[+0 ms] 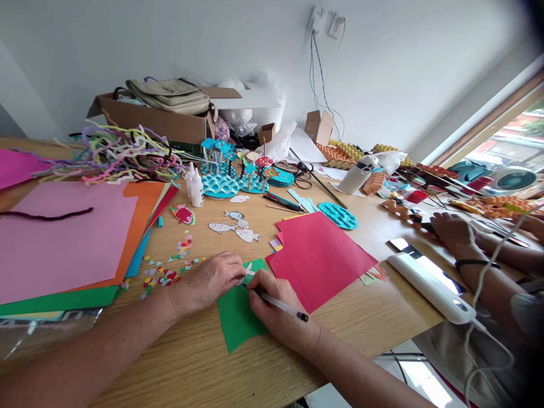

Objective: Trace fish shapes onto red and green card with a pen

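Note:
My right hand (280, 314) is closed round a pen (280, 303) with a clear barrel and black end, its tip down at the green paper (238, 326). My left hand (215, 277) presses a small white paper cutout (250, 268) onto that sheet with its fingertips bunched together. Most of the cutout is hidden behind the fingers. Beyond my hands lie several white paper fish (247, 234) with drawn lines. Small coloured paper bits (164, 276) are scattered left of my left hand. A red sheet (321, 258) lies just right of the green paper.
Coloured sheets (68, 243) are stacked at left, below a heap of pipe cleaners (127, 150). White glue bottles (196, 190) stand near blue wavy paper stands (221, 186). At right are a white corded device (431, 286), a phone (425, 263) and another person's hand (454, 231).

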The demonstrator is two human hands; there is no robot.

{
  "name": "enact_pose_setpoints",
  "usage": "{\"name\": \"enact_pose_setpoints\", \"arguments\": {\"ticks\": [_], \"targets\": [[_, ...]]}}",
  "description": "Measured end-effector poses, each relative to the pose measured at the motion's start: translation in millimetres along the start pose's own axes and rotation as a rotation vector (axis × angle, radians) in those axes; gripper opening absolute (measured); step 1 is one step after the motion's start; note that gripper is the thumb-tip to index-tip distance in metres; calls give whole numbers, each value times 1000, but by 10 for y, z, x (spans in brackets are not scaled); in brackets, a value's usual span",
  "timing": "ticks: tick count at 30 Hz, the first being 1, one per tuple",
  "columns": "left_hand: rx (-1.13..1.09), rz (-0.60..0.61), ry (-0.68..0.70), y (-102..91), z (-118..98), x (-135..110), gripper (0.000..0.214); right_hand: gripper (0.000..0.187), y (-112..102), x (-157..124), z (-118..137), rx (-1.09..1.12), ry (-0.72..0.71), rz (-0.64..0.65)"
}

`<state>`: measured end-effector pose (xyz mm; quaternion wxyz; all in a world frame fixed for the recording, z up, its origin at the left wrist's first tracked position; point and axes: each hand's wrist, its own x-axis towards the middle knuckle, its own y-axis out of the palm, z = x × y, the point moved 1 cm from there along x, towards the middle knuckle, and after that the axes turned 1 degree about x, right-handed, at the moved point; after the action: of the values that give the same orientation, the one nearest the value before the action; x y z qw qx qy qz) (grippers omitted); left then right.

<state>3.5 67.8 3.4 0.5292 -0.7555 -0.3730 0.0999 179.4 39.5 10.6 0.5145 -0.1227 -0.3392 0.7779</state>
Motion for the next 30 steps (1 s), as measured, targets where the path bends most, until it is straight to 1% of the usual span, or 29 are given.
{"name": "enact_pose_setpoints", "arguments": {"ticks": [5,9,20,30], "targets": [[-9,-12,-10,6,6,-3,10,7,-41,58,-46,19,45,-117],[-16,-21,-13,22,29,5,12,8,-53,100,-75,-24,59,-143],[-30,-21,-18,43,35,-13,13,8,-42,106,-94,-55,35,-125],[-52,-13,-15,7,15,2,10,11,-19,59,-49,-52,-10,-79]]}}
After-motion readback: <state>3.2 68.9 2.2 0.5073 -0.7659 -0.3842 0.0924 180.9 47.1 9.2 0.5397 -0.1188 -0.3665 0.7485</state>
